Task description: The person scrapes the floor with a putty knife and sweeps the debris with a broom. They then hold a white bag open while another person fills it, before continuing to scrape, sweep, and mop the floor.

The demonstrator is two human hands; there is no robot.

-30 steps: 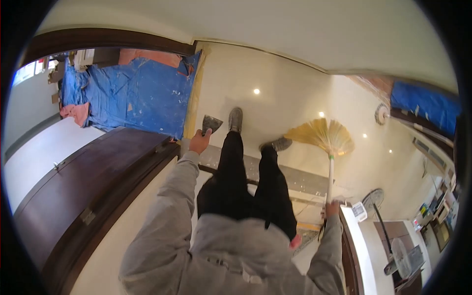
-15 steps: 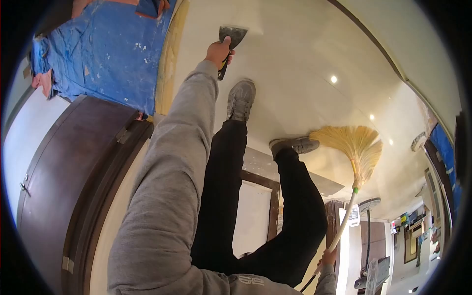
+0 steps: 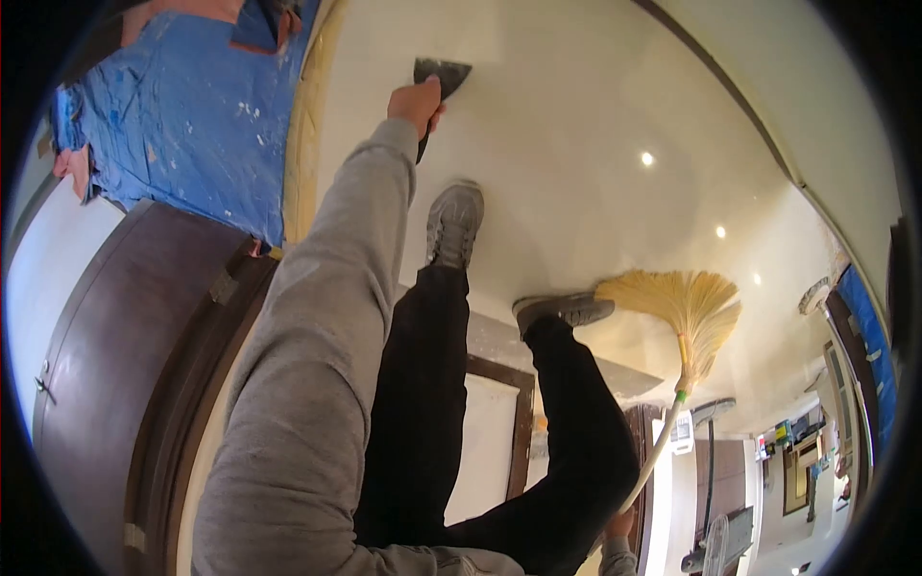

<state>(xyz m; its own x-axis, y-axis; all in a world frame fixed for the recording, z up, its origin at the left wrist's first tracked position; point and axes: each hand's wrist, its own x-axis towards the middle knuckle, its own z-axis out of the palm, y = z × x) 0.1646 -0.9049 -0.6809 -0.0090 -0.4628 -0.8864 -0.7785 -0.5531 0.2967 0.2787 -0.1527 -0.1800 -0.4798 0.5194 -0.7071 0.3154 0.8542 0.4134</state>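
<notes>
Your left hand (image 3: pixel 415 99) has its fingers clamped on the scraper (image 3: pixel 442 72), whose blade lies against the pale floor (image 3: pixel 576 115) just beyond your fingertips. Your right hand (image 3: pixel 619 523) grips the broom (image 3: pixel 687 307) handle, with the bristles well past it, beside your shoe (image 3: pixel 562 309).

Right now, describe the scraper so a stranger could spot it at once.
Start at the pale glossy floor beside the blue tarp. Follow the grey sleeve up to the left hand, just above the left shoe. The scraper sits in that fist: a dark, flat, wide blade, unlike the yellow straw broom that the right hand holds.
</notes>
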